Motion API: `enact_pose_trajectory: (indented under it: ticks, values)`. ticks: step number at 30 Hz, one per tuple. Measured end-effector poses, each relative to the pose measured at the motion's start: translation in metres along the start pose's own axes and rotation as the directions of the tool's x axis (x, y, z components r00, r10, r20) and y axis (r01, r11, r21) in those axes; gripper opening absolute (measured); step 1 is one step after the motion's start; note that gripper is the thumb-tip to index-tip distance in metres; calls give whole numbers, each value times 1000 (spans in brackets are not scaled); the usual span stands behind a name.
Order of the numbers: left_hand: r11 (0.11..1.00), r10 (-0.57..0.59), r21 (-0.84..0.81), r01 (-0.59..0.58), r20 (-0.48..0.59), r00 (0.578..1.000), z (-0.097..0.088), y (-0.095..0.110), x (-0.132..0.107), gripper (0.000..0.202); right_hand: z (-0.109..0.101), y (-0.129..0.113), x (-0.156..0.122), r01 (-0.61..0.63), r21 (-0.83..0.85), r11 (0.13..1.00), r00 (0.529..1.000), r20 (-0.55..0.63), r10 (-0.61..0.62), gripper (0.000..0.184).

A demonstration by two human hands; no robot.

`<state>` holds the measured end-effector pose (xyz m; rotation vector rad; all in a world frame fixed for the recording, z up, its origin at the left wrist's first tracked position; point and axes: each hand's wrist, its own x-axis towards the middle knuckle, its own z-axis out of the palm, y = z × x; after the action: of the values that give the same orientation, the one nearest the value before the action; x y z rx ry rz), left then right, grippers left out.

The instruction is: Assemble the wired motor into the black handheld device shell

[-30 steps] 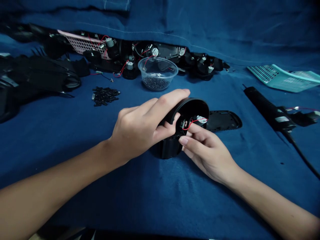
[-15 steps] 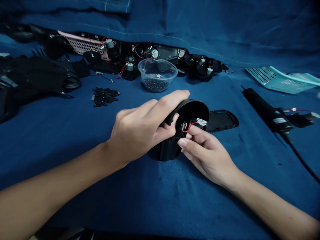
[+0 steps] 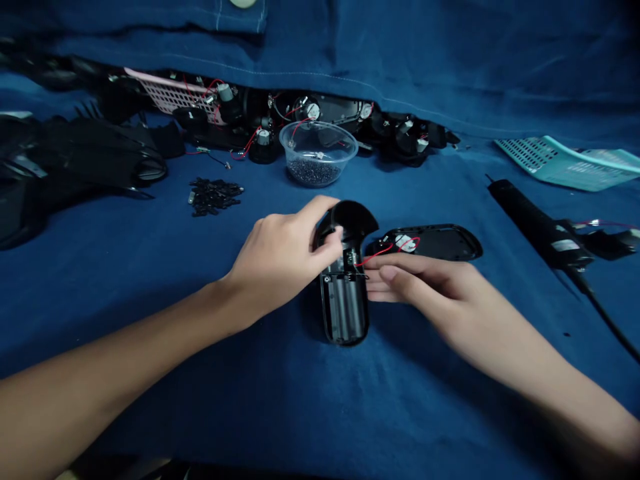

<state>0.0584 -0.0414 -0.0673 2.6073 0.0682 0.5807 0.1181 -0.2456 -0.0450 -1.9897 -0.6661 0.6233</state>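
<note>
Upright at the middle is a black plastic housing, with its hollow inside facing me. My left hand is closed round its upper left side, with the thumb pressed inside the cavity. A small circuit board sits in the housing, and a red wire runs from it to the right. Stretched fingers of my right hand meet the housing's right edge below the wire; the thumb lies apart from the housing. Behind this hand lies a flat black cover with a round white-faced motor.
A clear bowl of tiny screws stands behind, with a pile of small black parts to its left. At right lie a black corded electric screwdriver and a teal basket. A pink basket and motor assemblies line the back.
The housing has tipped upright and moved slightly left, showing its ribbed lower inside. My right thumb has come away from the housing. More of the flat cover shows.
</note>
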Motion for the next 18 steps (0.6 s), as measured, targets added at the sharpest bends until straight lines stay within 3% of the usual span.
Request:
enact_pose_trajectory:
  ticks: [3,7,12,14,16,17,18]
  values:
    - [994,-92,77,81,152,984,2,-6,6,30,-14,-8,-4,17,-302,953,989,-138,-61,43]
    - [966,-175,232,113,267,948,1,-9,11,33,-33,-11,-5,-15,-418,908,952,-285,-115,46]
    - [959,-215,243,145,295,931,-1,-7,13,39,-42,-11,-3,17,-397,918,925,-343,-165,48]
    - [958,-233,233,166,301,925,-1,-7,12,42,-42,-8,-1,61,-340,939,864,-452,-220,40]
    - [957,-247,223,184,299,922,-1,-6,12,44,-44,-4,1,125,-261,957,756,-599,-262,13]
    - [958,-248,218,187,297,922,-1,-6,12,44,-46,0,3,136,-247,960,745,-613,-263,14]
    - [959,-246,214,187,293,924,-1,-6,11,44,-49,3,5,124,-263,957,775,-577,-259,32]
